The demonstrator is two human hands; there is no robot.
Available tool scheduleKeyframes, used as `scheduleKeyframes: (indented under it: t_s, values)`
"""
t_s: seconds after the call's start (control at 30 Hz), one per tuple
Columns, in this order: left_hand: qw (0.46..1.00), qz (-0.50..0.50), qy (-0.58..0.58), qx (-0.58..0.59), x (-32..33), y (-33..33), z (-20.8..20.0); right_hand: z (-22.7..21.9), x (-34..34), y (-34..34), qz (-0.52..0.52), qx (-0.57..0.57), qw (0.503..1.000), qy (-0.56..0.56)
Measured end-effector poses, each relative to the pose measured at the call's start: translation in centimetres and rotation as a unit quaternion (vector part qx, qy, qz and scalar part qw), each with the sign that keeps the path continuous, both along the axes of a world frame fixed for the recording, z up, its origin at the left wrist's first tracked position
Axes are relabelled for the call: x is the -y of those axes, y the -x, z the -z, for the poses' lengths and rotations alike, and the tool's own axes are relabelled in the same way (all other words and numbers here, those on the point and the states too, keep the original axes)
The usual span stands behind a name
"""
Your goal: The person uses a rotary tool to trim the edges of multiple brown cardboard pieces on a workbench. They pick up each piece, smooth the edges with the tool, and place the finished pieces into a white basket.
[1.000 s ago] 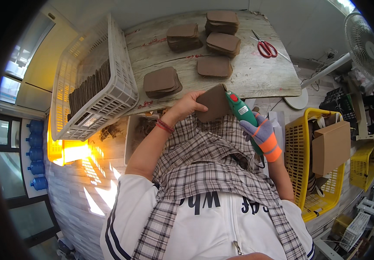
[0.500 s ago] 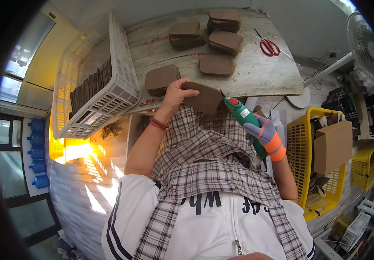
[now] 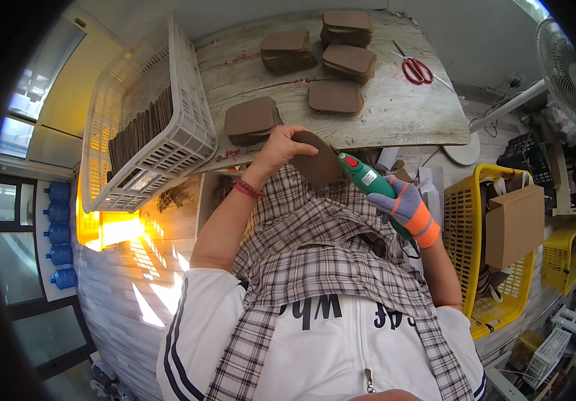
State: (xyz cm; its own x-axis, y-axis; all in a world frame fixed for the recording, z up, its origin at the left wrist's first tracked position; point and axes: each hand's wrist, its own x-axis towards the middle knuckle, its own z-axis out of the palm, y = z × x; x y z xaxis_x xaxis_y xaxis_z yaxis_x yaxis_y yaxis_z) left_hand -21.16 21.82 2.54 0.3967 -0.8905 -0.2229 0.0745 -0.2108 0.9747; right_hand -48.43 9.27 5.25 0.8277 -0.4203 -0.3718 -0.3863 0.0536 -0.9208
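Note:
My bare left hand (image 3: 284,150) pinches a flat brown rounded piece (image 3: 320,162) by its left edge, thumb on top. Wrapped in a grey and orange glove, my right hand (image 3: 401,204) grips a green electric hand tool (image 3: 362,175) with a red switch. The tool's tip meets or nearly touches the piece's right edge; contact is hard to tell. Both are above my checked apron, just off the table's front edge. A stack of similar brown pieces (image 3: 251,119) lies beside my left hand, and another stack (image 3: 334,97) stands farther back.
More stacks (image 3: 346,28) and red-handled scissors (image 3: 417,71) lie on the worn table (image 3: 408,123). A white crate (image 3: 198,113) of upright brown pieces stands at left. To my right are a yellow basket (image 3: 458,234) with a cardboard box (image 3: 515,224) and a fan (image 3: 565,73).
My left hand has shifted slightly right and turned the brown piece, whose free end now points lower. The green tool's tip has moved slightly left and down along its edge.

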Motion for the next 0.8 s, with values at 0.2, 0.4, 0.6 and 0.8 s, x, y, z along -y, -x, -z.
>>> scheduleKeyframes:
  t_s: [0.2, 0.4, 0.6, 0.8]
  values:
    - [0.995, 0.077, -0.031, 0.047, 0.6, 0.8, -0.6, 0.0, 0.0, -0.5, -0.007, 0.005, 1.000, -0.009]
    - [0.994, 0.107, -0.027, -0.004, 0.5, 1.1, -0.3, -0.2, 0.0, -2.1, -0.028, 0.021, 0.999, 0.002]
    - [0.997, -0.012, 0.035, 0.066, -1.3, -1.8, -3.4, 0.2, 0.0, -3.0, 0.012, 0.071, 0.996, -0.046]
    - [0.946, -0.282, 0.006, 0.158, -4.1, -11.3, -1.1, 1.3, 0.9, -1.4, 0.063, 0.051, 0.994, -0.075]
